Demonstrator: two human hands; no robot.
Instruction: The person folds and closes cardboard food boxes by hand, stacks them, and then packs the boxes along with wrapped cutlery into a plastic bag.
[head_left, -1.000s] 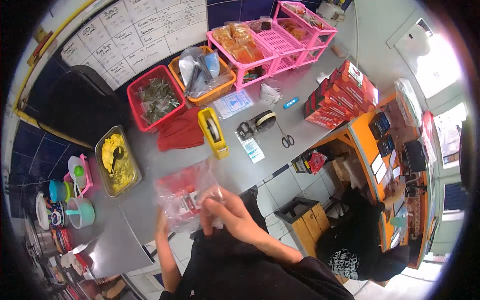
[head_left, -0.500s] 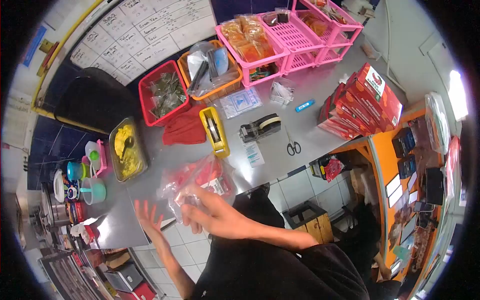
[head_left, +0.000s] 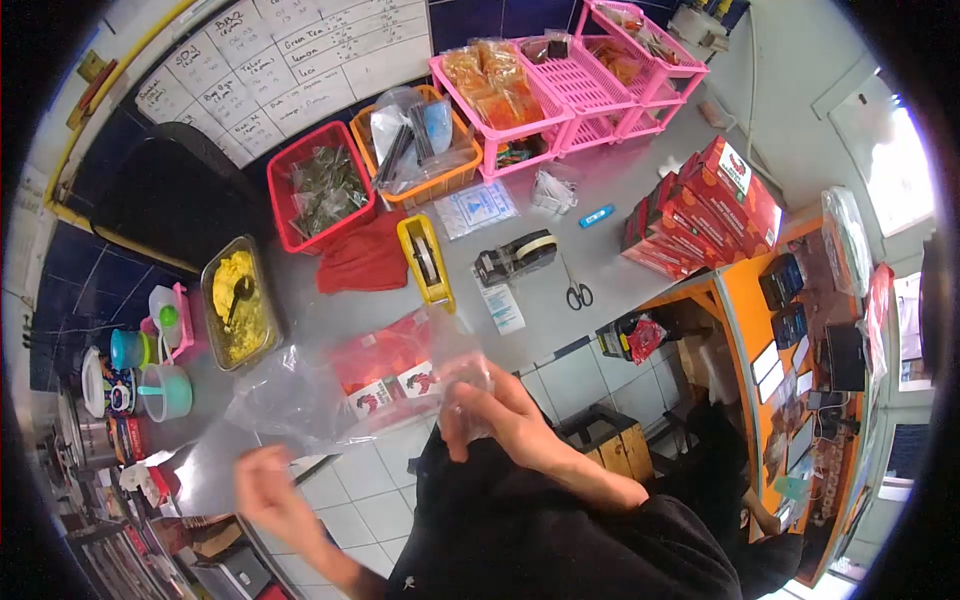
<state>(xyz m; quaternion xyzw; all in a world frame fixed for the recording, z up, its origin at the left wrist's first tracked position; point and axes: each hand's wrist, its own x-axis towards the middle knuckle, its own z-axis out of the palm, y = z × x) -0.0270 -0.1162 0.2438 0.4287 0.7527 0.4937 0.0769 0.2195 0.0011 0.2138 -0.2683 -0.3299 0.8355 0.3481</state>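
A clear plastic bag point(head_left: 290, 395) is spread out at the counter's front edge. Inside it lie red packs point(head_left: 385, 360) with white labels that bear a red logo. My right hand point(head_left: 495, 405) has its fingers closed around the gathered right end of the bag. At the bag's lower left edge, my left hand point(head_left: 270, 490) is curled and smeared by motion, so whether it grips the plastic is unclear. A yellow tape dispenser point(head_left: 427, 260) and a black tape dispenser point(head_left: 515, 260) stand just beyond the bag.
Scissors point(head_left: 578, 290) and stacked red boxes point(head_left: 705, 215) lie to the right. A metal tray of yellow food point(head_left: 240, 310) sits at left. Behind are a red basket point(head_left: 285, 235), an orange basket point(head_left: 440, 180) and pink racks point(head_left: 585, 85). Another person point(head_left: 725, 470) is at lower right.
The bag was bunched up near my right hand and now extends leftward. My left hand has gone from spread fingers to curled and has moved lower left. My right hand has shifted right.
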